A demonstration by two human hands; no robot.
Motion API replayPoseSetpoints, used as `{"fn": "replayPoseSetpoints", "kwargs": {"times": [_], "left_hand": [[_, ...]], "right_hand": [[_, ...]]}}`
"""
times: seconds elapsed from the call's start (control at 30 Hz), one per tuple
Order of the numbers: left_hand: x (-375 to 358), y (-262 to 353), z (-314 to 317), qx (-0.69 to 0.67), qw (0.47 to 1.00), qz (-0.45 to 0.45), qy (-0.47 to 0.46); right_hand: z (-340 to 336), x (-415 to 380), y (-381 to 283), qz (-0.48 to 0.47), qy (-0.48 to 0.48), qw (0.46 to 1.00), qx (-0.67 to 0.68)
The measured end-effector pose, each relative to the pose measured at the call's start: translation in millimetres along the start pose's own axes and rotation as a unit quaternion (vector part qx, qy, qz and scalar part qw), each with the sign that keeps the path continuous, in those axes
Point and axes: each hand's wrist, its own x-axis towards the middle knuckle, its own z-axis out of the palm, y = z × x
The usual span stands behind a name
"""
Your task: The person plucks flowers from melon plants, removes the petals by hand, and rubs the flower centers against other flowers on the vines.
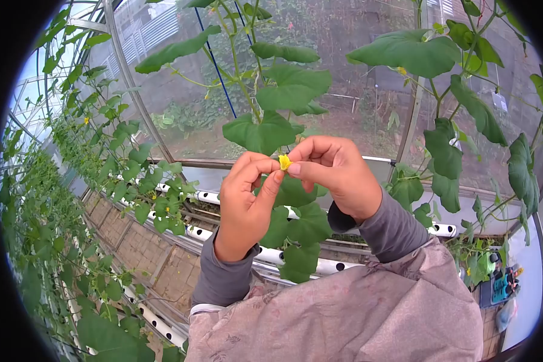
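Note:
Between my fingertips is a small yellow flower [285, 161], held up at the middle of the head view. My left hand [247, 196] pinches it from the left with thumb and forefinger. From the right, the thumb and forefinger of my right hand [338, 175] close on the same flower. Its stem and base are hidden behind the fingers. A large green leaf [260, 133] of a climbing plant hangs just above my hands, and more leaves [298, 235] show below and behind them.
White pipes with round holes [326, 266] run behind and below my arms. Blue strings [219, 69] rise beside the plant. Leafy vines [455, 108] stand at right, others along the left. A brick path [133, 241] lies at left. A turquoise container [502, 288] sits at lower right.

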Motion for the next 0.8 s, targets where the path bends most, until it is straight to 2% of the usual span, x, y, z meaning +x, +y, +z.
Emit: {"fn": "replayPoseSetpoints", "kwargs": {"times": [0.2,0.37,0.8], "left_hand": [[-2,0,5,0.016,1.000,0.026,0.002],[-4,-1,6,0.052,0.997,0.049,0.016],[-12,2,13,0.026,0.999,0.015,0.020]], "right_hand": [[-2,-5,0,0.013,0.027,0.999,-0.030],[-2,-7,6,-0.014,0.027,0.999,-0.015],[-4,-14,14,-0.011,0.049,0.999,-0.016]]}}
